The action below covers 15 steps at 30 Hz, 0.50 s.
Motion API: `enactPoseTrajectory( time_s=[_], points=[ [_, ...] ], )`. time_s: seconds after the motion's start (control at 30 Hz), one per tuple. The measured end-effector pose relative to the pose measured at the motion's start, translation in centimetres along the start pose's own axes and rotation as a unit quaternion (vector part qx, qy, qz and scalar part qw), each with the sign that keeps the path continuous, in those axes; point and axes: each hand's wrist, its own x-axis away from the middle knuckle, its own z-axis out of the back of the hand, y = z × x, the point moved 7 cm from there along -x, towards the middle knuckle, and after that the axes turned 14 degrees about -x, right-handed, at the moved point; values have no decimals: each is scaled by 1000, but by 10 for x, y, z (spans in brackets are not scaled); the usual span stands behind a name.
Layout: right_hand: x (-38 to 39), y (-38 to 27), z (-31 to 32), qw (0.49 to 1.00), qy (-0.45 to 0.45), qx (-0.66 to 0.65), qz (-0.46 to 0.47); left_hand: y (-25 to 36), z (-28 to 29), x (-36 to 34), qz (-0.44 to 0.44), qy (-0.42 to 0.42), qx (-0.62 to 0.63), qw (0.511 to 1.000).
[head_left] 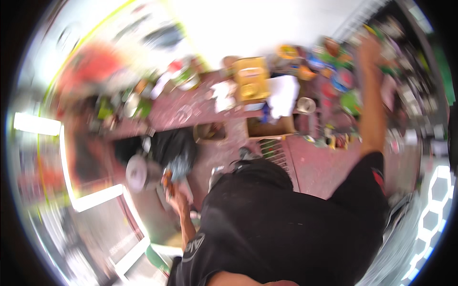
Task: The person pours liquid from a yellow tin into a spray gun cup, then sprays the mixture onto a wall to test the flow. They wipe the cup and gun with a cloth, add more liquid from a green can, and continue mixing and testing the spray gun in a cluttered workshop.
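Orange-brown object (pixel 167 180): in the left hand (pixel 178 201), its far end standing out beyond the fingers; too blurred to tell its kind.
Left grip: appears closed around that object, the fingers wrapped over its lower part.
Left arm: bare forearm rising from beside the black shirt (pixel 276 229), angled up and a little outward, the hand low and away from the bench (pixel 200 102).
Right hand (pixel 369 53): high at the upper right, among crowded goods, with a yellow-and-green item (pixel 372 31) at its fingertips.
Right grip: smeared by motion; I cannot tell how far it is open or whether it has hold of that item.
Right arm: stretched nearly straight up and away from the shoulder, far more extended than the left.
Near the left hand: a pale round disc (pixel 137 173) to its left, clear plastic (pixel 180 166) and a black bag (pixel 169 147) just beyond.
Bench top: a yellow container (pixel 250 78) near the middle, white sheets (pixel 284 95) beside it, a green round thing (pixel 349 102) farther right.
Writing: pale lettering on the left sleeve (pixel 193 247), a small red mark on the right sleeve (pixel 378 180); labels on the goods are blurred beyond reading.
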Motion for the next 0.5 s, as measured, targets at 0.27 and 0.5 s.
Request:
enactPoseTrajectory(
  time_s=[0.27, 0.5],
  points=[
    [-15, -15, 80, 974, 204, 23, -99, 101, 21, 2, 42, -93, -40, 994],
    [92, -255, 199, 942, 44, -250, -219, 56, 15, 39, 42, -35, 16, 998]
  ],
)
